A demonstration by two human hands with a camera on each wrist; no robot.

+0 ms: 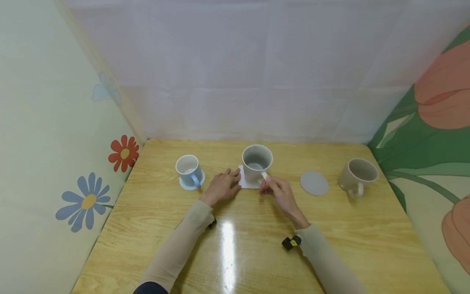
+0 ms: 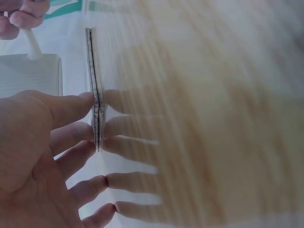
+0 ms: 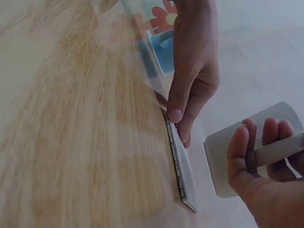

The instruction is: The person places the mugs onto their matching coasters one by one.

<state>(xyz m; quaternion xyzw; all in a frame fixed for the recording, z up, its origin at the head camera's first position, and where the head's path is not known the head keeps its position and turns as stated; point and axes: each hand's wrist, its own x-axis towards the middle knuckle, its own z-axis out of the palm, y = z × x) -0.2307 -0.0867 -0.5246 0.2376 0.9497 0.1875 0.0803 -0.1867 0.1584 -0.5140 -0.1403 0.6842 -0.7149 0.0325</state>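
Observation:
My right hand (image 1: 282,194) grips the handle of a grey ribbed mug (image 1: 257,153), its fingers (image 3: 237,147) curled round it. In the right wrist view the mug's base is apart from a thin white square coaster (image 3: 183,166) lying on the table. Seen from the head, the mug overlaps most of this coaster (image 1: 247,186). My left hand (image 1: 222,187) lies at the coaster's left side. In the left wrist view its thumb and nearest fingers, mostly straight, touch the coaster's edge (image 2: 93,71), and the other fingertips meet the table.
At the left, a blue mug (image 1: 191,175) with a white inside stands on a light blue round coaster (image 1: 183,184). A round grey coaster (image 1: 314,183) lies right of my right hand. Farther right is a beige mug (image 1: 354,177). Cloth walls border the wooden table (image 1: 264,253).

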